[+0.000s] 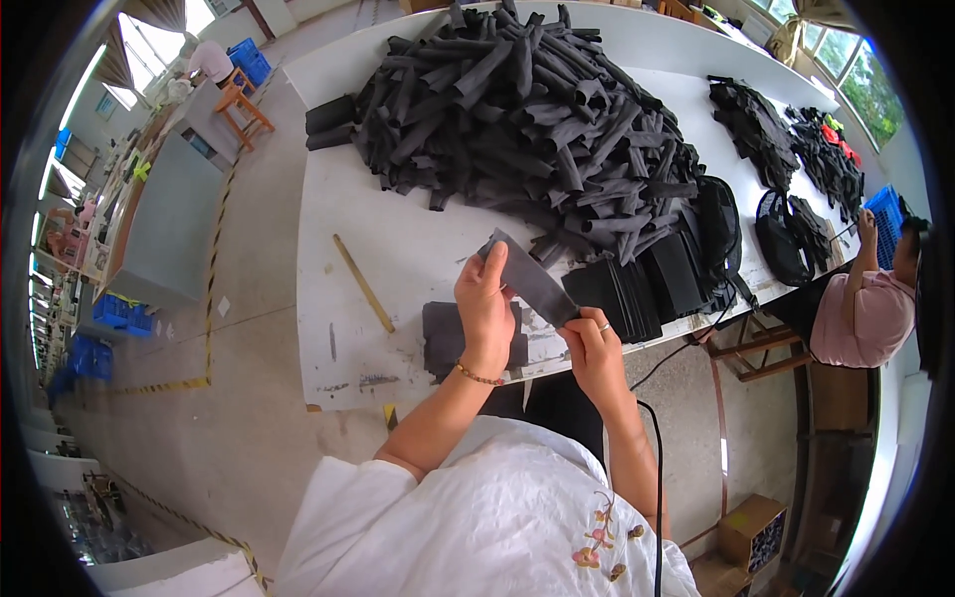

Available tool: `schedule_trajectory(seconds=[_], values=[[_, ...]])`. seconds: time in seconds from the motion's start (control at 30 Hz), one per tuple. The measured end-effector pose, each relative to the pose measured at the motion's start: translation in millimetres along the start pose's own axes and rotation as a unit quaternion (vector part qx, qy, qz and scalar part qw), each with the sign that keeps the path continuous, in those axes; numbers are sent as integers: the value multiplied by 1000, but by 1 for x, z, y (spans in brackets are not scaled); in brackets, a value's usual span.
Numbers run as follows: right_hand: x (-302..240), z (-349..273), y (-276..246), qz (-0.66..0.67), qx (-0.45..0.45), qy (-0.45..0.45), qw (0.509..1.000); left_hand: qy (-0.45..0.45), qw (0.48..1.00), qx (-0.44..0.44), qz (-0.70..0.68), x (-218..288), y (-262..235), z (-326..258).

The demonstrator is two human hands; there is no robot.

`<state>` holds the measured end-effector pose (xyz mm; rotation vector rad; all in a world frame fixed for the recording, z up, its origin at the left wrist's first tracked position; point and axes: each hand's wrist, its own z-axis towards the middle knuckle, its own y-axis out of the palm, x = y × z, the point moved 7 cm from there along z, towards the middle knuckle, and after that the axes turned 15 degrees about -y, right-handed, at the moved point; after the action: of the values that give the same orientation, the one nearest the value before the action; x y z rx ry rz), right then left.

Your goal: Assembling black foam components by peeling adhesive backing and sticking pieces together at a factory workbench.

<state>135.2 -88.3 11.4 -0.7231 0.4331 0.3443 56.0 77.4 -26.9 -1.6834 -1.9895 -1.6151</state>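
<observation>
Between my two hands a flat strip of dark grey fabric (534, 281) is held at a slant above the table's front edge. My left hand (484, 306) grips its upper left end, thumb on top. At the lower right end my right hand (595, 348) pinches it between thumb and fingers. Below my left hand lies a dark flat stack of fabric pieces (446, 336), partly hidden by the hand. Right of the strip, black flat panels (609, 297) are fanned in a stack. A large heap of dark rolled fabric pieces (517, 119) fills the table behind.
A wooden stick (364, 284) lies on the white table (338, 219) at left. Black mesh pouches (718, 227) and more dark piles (753, 129) stand to the right. A black cable (657, 478) hangs by my right arm. A person in pink (863, 313) sits at far right.
</observation>
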Motion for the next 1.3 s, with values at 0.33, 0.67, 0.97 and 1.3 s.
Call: schedule_trajectory(seconds=[0.33,0.67,0.97,1.3], values=[[-5,-2,-3,-31,-3,-35,999,-11,991,-124,43,12,4,2],[-9,-1,2,-6,-13,-26,1000,-81,972,-189,-112,-16,26,-10],[-3,-1,-2,42,5,1,999,-75,977,-194,-47,-36,32,-11],[-5,7,1,43,-11,-24,999,-90,980,-169,-55,-35,26,-9]])
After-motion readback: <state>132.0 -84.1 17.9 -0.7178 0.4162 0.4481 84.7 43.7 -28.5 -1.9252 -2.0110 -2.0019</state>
